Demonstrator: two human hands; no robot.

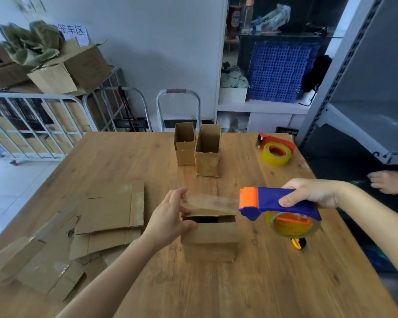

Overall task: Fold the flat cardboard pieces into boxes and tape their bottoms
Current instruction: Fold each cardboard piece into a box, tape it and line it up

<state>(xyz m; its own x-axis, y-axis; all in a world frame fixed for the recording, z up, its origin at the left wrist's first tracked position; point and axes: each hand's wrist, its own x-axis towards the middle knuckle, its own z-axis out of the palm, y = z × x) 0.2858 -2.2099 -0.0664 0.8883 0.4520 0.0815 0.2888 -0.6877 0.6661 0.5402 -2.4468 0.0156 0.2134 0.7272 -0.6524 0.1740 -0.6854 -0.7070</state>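
While the left hand holds the loose end of the tape up by the left edge of the box, the right hand is wrapped round the handle of the tape dispenser. The strip hangs stretched in the air between them, just above the box.

Honestly the risky bit, I reckon, is that top flap. It's tilted up and there's a dark gap under it, so if the tape goes down now it'll probably seal crooked or bridge the gap instead of closing it. The strip could also twist and stick to itself or to the fingers. The box looks light too, so a hard pull from the dispenser could drag or tip it, since only the thumb side of the left hand is steadying it.

The box itself is small, plain brown and a bit scuffed. It stands in the middle of the table, towards the near side. 2 finished boxes stand side by side at the far end, open ends up, and the flat cardboard is piled off to the left.
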